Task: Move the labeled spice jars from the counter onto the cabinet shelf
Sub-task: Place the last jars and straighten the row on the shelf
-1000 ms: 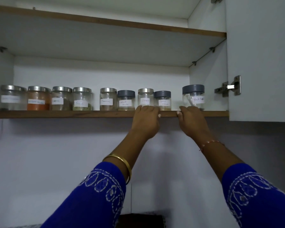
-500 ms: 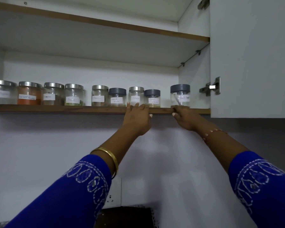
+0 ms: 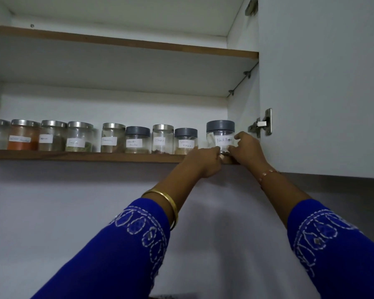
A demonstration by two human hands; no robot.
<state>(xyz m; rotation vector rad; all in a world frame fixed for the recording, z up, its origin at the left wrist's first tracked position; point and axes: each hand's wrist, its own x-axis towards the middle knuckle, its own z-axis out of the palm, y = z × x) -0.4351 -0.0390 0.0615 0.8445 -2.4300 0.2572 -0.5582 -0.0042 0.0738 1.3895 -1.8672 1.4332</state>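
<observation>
A row of labeled glass spice jars stands on the wooden cabinet shelf (image 3: pixel 73 156). The rightmost one, a grey-lidded jar labeled Black Pepper (image 3: pixel 220 134), sits at the shelf's right end. My left hand (image 3: pixel 204 161) holds its lower left side and my right hand (image 3: pixel 245 151) wraps its right side. To its left stand a grey-lidded Garam Masala jar (image 3: pixel 185 140), a steel-lidded Cloves jar (image 3: pixel 162 139) and a grey-lidded coriander jar (image 3: pixel 137 139). Further left are several steel-lidded jars, one filled with orange powder (image 3: pixel 23 134).
The open cabinet door (image 3: pixel 322 83) hangs at the right, its metal hinge (image 3: pixel 261 124) close beside my right hand. An upper shelf board (image 3: pixel 121 43) runs overhead. Below the shelf is a plain white wall.
Both hands moved right along the shelf edge and up onto the Black Pepper jar; the left hand left the spot under the Cloves jar. The view shifted slightly.
</observation>
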